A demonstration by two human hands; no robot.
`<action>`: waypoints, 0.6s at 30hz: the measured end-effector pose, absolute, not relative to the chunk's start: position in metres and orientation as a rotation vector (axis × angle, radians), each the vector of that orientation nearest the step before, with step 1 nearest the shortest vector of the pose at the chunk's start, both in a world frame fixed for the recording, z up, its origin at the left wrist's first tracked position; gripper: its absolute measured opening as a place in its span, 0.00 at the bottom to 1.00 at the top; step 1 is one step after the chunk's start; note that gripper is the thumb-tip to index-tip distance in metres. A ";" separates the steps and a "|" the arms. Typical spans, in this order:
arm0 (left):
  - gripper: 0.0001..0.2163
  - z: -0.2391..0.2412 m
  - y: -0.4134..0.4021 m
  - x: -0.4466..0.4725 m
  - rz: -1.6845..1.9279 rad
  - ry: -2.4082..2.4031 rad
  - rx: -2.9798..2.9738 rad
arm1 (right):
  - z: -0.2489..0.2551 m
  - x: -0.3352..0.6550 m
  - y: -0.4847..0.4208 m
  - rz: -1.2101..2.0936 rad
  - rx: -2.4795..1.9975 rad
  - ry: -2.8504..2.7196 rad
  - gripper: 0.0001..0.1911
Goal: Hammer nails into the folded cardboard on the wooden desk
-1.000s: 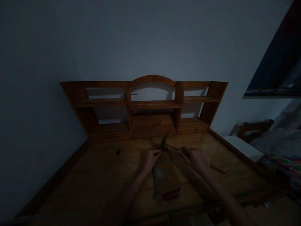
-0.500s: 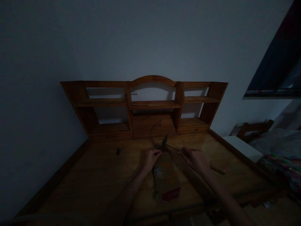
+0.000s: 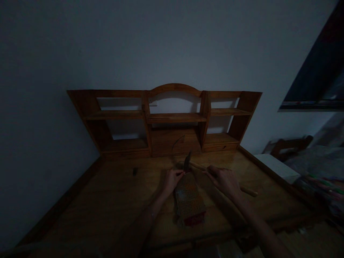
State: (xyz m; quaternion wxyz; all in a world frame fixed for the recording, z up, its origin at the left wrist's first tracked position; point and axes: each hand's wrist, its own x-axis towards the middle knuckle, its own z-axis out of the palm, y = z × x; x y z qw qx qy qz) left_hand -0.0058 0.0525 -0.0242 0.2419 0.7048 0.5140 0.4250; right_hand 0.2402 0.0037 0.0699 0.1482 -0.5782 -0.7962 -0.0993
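Observation:
My right hand [image 3: 223,180] is closed around the wooden handle of a hammer [image 3: 197,165]. Its dark head [image 3: 187,162] stands at the far end of a worn, speckled brown-orange block [image 3: 189,197] with a red near edge. At that same end, the fingertips of my left hand [image 3: 171,181] are pinched together, close beside the hammer head. Whatever they hold is too small and dark to make out. The block lies on the wooden desk [image 3: 120,200], between my forearms.
Along the wall runs a wooden shelf unit [image 3: 176,117] at the back of the desk. A small dark object [image 3: 135,171] lies left of my hands. To the right are a white surface [image 3: 276,168], a wooden chair [image 3: 291,146] and a plastic-covered heap [image 3: 317,168].
The hammer head looks slightly lower and less blurred. Both hands keep nearly the same place and grip, and the whole view has shifted a little.

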 end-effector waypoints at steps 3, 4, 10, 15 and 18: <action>0.09 -0.030 0.055 -0.006 1.169 1.407 1.931 | 0.071 0.240 0.002 -0.303 -1.667 -2.274 0.20; 0.09 -0.031 0.056 -0.006 1.166 1.409 1.930 | 0.071 0.239 0.002 -0.311 -1.671 -2.274 0.20; 0.09 -0.032 0.057 -0.006 1.180 1.381 1.897 | 0.074 0.238 0.001 -0.319 -1.677 -2.287 0.21; 0.09 -0.027 0.053 -0.006 1.172 1.393 1.932 | 0.073 0.238 0.003 -0.278 -1.660 -2.298 0.20; 0.09 -0.023 0.051 -0.006 1.164 1.383 1.928 | 0.073 0.238 0.003 -0.279 -1.657 -2.304 0.21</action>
